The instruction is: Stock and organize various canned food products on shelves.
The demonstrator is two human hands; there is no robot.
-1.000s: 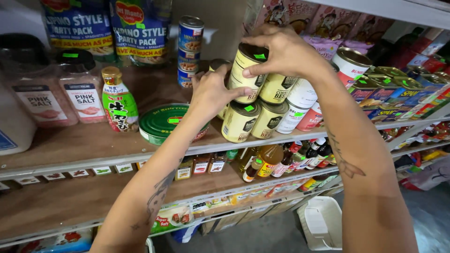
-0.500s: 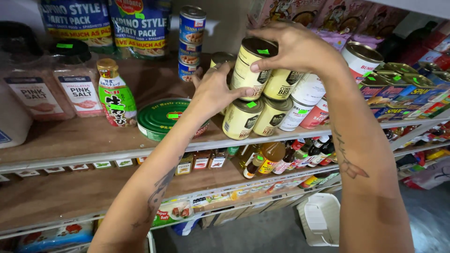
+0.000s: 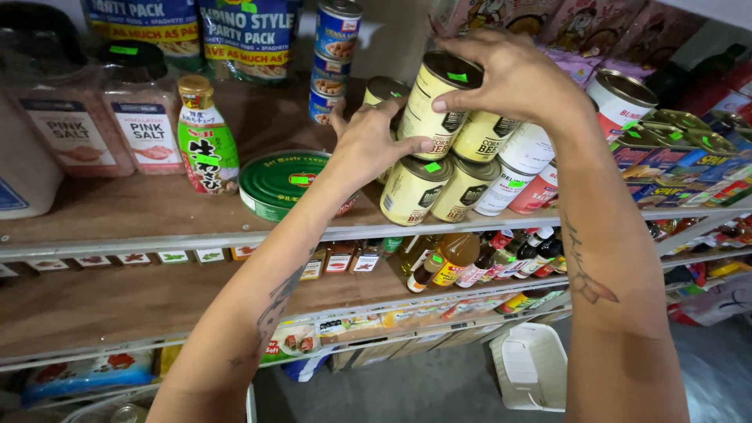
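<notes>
cream can: a cream-coloured cylindrical tin with a dark label and a green sticker on its lid (image 3: 435,106) sat tilted on top of a stack of like tins on the upper wooden shelf (image 3: 117,223), held between both hands.
right hand: right hand (image 3: 517,78) lay over the top and far side of the cream can, fingers curled down around its rim, thumb pressed on the near side; closed in a grip on the can.
left hand: left hand (image 3: 368,145) pressed against the can's lower left side, thumb across its front, fingers spread behind it; gripping the same can.
stack below: two cream tins (image 3: 413,190) stood in the front row at the shelf edge, directly under the held can; another cream tin (image 3: 482,137) stood just beside it on the right.
neighbours right: white and red tins (image 3: 521,168) touched the stack.
neighbours left: a flat round green tin (image 3: 282,182) leaned near the left wrist; a green-labelled sauce bottle with a yellow cap (image 3: 205,141) stood further left.
behind: stacked blue cans (image 3: 334,59) stood at the back of the shelf.
</notes>
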